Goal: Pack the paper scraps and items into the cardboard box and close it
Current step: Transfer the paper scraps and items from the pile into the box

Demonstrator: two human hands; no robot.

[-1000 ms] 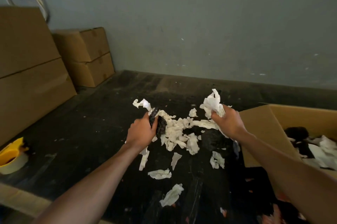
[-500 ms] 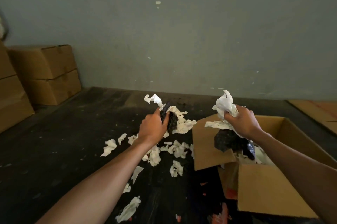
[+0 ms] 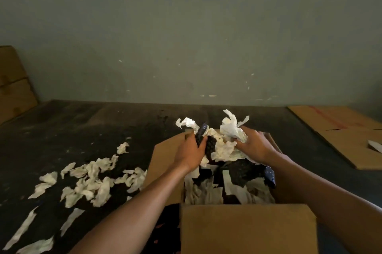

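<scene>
My left hand (image 3: 191, 151) grips scraps and a dark item (image 3: 201, 135); my right hand (image 3: 253, 146) clutches a paper wad (image 3: 231, 129). Both sit above the open box (image 3: 248, 229) near the floor's (image 3: 82, 129) front edge. Step: loading. Next, I judge: release inside, then collect loose scraps (image 3: 91, 181) lying left.
</scene>
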